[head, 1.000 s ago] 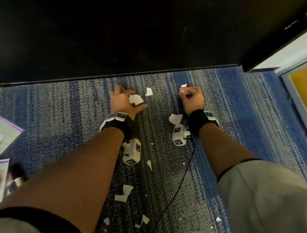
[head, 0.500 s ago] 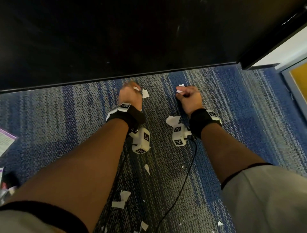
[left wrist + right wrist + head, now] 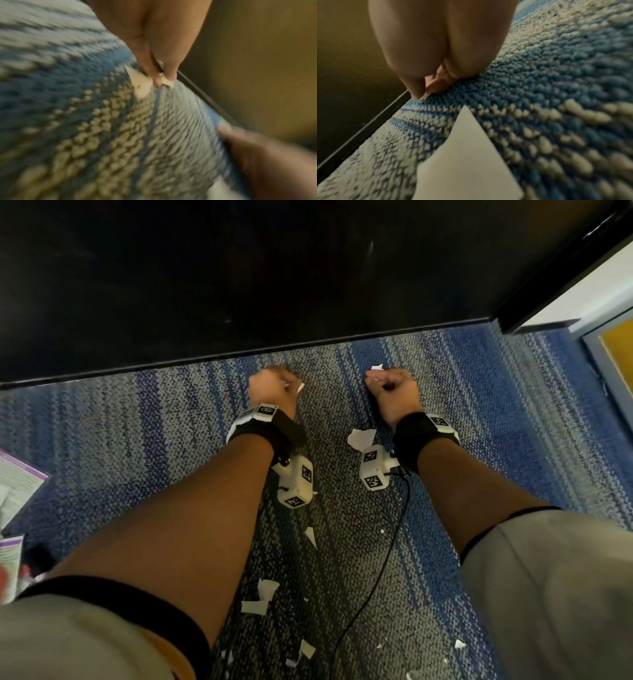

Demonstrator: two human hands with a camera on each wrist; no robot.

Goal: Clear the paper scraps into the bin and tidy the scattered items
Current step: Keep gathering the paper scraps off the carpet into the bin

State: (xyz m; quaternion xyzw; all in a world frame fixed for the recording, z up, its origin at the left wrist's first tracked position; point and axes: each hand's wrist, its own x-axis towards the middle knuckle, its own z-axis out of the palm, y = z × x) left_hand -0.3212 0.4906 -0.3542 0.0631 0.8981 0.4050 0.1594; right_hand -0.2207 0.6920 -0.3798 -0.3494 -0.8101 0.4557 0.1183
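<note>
Head view: both fists sit on the blue-grey striped carpet [image 3: 445, 392]. The left hand [image 3: 272, 392] pinches a torn white paper scrap [image 3: 142, 83], plain only in its wrist view. The right hand [image 3: 394, 392] grips a small white paper bit [image 3: 374, 379], hidden in its own view.

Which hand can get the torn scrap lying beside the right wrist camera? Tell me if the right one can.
Probably yes: the torn scrap lies bare on the carpet just behind the right hand, nothing covering it. But that hand already pinches another scrap, so its fingers are occupied.

Right hand [image 3: 443, 44] curled on the carpet [image 3: 556, 94]; paper scrap [image 3: 469, 166] lies nearby
</note>
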